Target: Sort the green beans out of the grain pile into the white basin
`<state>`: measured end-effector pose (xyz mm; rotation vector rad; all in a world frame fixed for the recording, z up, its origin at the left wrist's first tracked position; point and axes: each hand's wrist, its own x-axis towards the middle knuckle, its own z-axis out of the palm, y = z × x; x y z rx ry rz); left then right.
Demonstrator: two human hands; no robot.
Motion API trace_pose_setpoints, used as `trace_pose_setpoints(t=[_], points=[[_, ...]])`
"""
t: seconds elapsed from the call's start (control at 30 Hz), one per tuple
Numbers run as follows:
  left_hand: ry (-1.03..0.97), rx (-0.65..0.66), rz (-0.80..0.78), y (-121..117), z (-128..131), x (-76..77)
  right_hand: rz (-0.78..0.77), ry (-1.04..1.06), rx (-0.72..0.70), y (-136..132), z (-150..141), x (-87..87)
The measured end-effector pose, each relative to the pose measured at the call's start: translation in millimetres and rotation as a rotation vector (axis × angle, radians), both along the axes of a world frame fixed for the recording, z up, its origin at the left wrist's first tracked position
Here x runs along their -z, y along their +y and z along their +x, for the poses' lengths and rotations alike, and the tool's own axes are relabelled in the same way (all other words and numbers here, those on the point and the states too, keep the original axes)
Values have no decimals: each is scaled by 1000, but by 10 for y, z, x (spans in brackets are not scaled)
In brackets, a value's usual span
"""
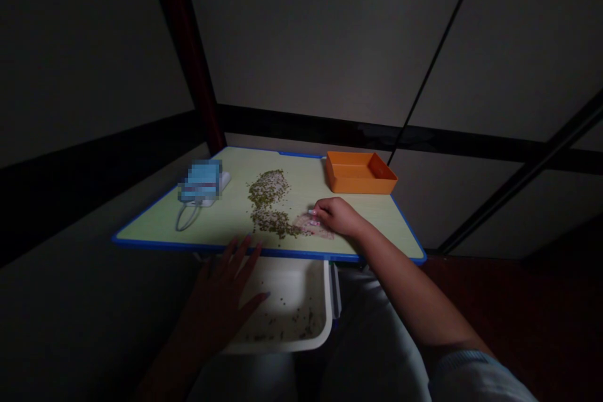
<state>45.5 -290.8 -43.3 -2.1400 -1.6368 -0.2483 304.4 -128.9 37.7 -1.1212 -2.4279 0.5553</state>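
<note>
On the table lies a heap of small green beans mixed with pale grains [268, 190], spread in two joined patches. My right hand [336, 217] is closed in a pinch at the right end of the lower patch. Its fingers hold a thin, see-through pouch with pink print [323, 232], lying flat against the tabletop and touching the beans. My left hand [230, 286] is open, fingers spread, in shadow at the table's front edge. It hovers over a white drawer-like bin [325, 326] with scattered beans and dark bits on its floor.
An orange tray [355, 185] stands at the table's back right corner. At the left lies a blurred-out blue device [201, 181] on a white block with a looped cable [181, 217]. The pale table [155, 220] has a blue rim; walls stand behind and at left.
</note>
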Motion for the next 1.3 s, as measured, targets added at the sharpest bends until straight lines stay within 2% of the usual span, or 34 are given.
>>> trace_pose_setpoints(t=[0.2,0.4,0.53,0.63,0.7,1.0,1.3], points=[[-24,-13,-41,4,3,-3,-27,36,-62,-28,2,-14],[-35,-17,-41,-10,11,-31,-54,100,-27,-12,36,-7],[-54,1,-31,-17,15,-43,-154,164,-160,0,72,22],[-62,1,-22,-21,23,-52,-226,134,-212,7,95,39],[-55,-1,-26,-23,27,-60,-244,99,-209,12,111,39],[-56,3,-25,-19,27,-40,-150,-15,-83,28,171,-2],[-60,15,-7,-28,35,-66,-184,29,-137,50,176,44]])
